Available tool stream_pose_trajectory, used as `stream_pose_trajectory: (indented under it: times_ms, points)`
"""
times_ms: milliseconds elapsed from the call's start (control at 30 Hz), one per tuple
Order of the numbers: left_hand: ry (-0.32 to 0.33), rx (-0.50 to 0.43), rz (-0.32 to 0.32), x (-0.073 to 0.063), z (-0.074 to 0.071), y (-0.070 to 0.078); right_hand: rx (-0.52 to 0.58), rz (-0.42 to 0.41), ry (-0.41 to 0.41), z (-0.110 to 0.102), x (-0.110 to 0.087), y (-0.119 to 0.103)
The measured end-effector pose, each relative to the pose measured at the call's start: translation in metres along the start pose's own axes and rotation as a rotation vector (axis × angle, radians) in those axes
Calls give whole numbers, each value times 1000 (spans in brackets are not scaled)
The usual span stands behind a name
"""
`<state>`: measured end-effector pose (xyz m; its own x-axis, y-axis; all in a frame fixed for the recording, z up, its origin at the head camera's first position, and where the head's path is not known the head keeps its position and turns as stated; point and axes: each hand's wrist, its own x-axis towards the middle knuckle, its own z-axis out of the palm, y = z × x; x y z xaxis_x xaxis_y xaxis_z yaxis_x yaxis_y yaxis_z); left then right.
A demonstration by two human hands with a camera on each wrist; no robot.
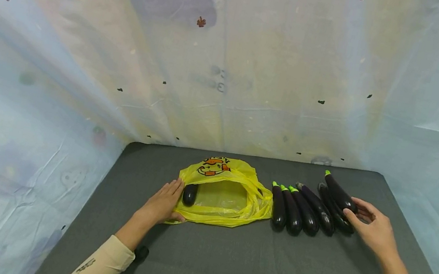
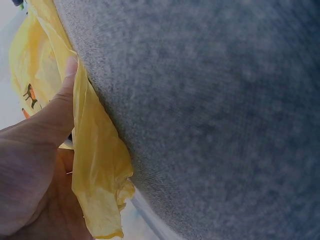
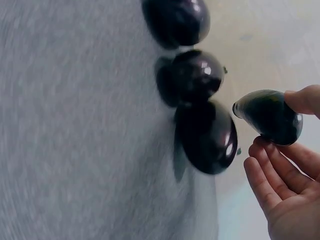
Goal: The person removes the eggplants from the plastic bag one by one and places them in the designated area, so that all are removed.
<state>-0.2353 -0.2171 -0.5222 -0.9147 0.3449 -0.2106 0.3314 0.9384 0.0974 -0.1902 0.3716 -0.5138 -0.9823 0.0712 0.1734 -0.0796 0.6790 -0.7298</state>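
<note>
My right hand (image 1: 371, 227) pinches the rounded end of a dark purple eggplant (image 1: 339, 191) between thumb and fingers. In the right wrist view that eggplant (image 3: 270, 117) is raised above the others. Its green stem points away from me, over the right end of a row of several eggplants (image 1: 307, 214). On the left, my left hand (image 1: 164, 201) grips the left edge of a yellow plastic bag (image 1: 255, 212), its thumb (image 2: 62, 100) in the folds of the plastic. The bag lies with its mouth spread toward me. Inside, at its left, shows one eggplant (image 1: 189, 194).
A dark grey cloth (image 1: 222, 270) covers the table. Behind and at the sides hangs a pale patterned sheet (image 1: 233, 61). The bag's right side comes right up to the leftmost eggplant of the row. Dark wrist straps show by both sleeves.
</note>
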Motion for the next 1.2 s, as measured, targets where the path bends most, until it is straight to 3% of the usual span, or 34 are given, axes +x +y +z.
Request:
stream_pose_trajectory:
  times_ms: [400, 1200]
  points:
    - [2, -13, 2, -2, -1, 1, -67, 65, -16, -7, 4, 23]
    - [14, -29, 8, -3, -1, 1, -131, 41, -110, -15, -4, 40]
